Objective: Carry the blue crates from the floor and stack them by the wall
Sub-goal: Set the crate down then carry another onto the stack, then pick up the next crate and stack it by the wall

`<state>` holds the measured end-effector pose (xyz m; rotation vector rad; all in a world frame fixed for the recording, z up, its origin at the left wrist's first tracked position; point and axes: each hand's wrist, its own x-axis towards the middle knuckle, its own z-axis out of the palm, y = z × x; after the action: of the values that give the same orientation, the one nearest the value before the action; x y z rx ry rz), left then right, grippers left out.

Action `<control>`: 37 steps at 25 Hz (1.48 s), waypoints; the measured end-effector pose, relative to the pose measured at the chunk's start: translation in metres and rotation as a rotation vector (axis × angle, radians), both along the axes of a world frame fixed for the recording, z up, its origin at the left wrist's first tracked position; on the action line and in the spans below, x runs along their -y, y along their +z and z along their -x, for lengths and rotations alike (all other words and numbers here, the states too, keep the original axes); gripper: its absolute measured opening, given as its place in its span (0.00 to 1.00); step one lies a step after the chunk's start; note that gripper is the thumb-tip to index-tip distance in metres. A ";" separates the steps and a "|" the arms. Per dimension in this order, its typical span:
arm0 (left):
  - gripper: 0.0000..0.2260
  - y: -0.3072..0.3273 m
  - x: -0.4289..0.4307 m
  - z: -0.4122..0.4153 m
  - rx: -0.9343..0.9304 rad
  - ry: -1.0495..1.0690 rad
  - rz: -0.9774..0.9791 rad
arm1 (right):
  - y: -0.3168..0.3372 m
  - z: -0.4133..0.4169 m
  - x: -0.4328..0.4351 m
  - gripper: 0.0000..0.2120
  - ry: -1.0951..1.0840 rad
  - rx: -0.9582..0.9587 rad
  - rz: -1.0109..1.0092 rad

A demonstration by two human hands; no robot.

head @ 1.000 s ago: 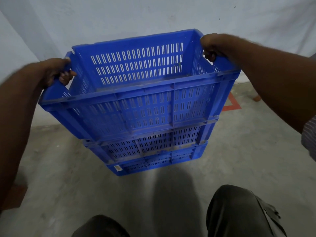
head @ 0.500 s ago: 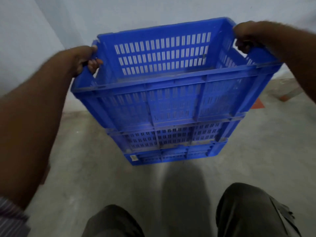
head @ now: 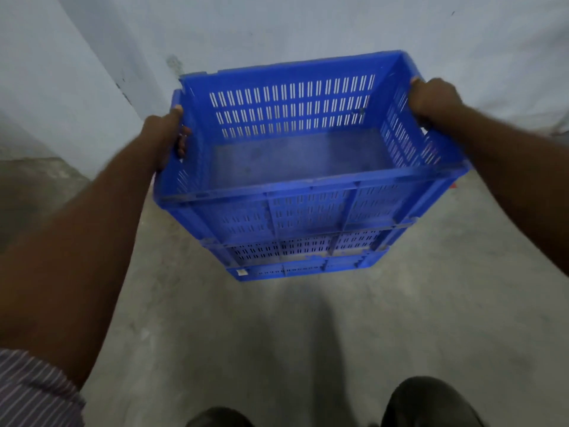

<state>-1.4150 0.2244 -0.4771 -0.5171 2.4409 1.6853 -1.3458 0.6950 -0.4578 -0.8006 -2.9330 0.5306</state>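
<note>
A slotted blue crate (head: 308, 208) is held out in front of me above a stack of two more blue crates (head: 304, 260) on the concrete floor near the wall. My left hand (head: 167, 134) grips the top crate's left handle, fingers curled through the slot. On the opposite side my right hand (head: 432, 98) grips the right handle. The top crate is empty and sits level over the stack; whether it touches the crate below I cannot tell.
A pale wall (head: 277, 29) rises just behind the crates and forms a corner at the left (head: 61, 87). Grey concrete floor (head: 246, 334) spreads between the stack and my dark-trousered knees (head: 428, 402). A red floor marking (head: 452, 185) peeks out right of the crates.
The held crate has tipped from tilted toward me to level and dropped lower over the stack, so its floor now shows. Both hands kept their grip.
</note>
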 end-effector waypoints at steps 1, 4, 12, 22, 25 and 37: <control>0.21 0.002 0.003 -0.005 -0.033 0.009 0.013 | 0.007 -0.012 0.010 0.23 -0.015 -0.016 0.029; 0.21 0.020 0.009 -0.038 0.005 0.006 0.251 | 0.031 -0.051 0.039 0.26 -0.149 -0.055 0.091; 0.12 0.168 0.004 -0.202 -0.115 0.027 0.221 | 0.167 -0.208 0.092 0.11 -0.061 -0.014 0.293; 0.08 0.335 -0.039 -0.548 -0.259 0.132 -0.118 | 0.324 -0.471 0.176 0.07 0.283 -0.039 0.870; 0.08 0.377 -0.055 -0.671 -0.295 0.212 -0.138 | 0.353 -0.570 0.197 0.08 0.419 0.059 0.969; 0.08 0.407 -0.059 -1.094 -0.310 0.751 -0.140 | 0.385 -0.911 0.278 0.05 0.718 0.260 1.107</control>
<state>-0.3214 0.2829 -0.0704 -1.3752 2.4585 2.3303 -0.4347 0.4166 -0.0731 0.3022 -2.8836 2.3224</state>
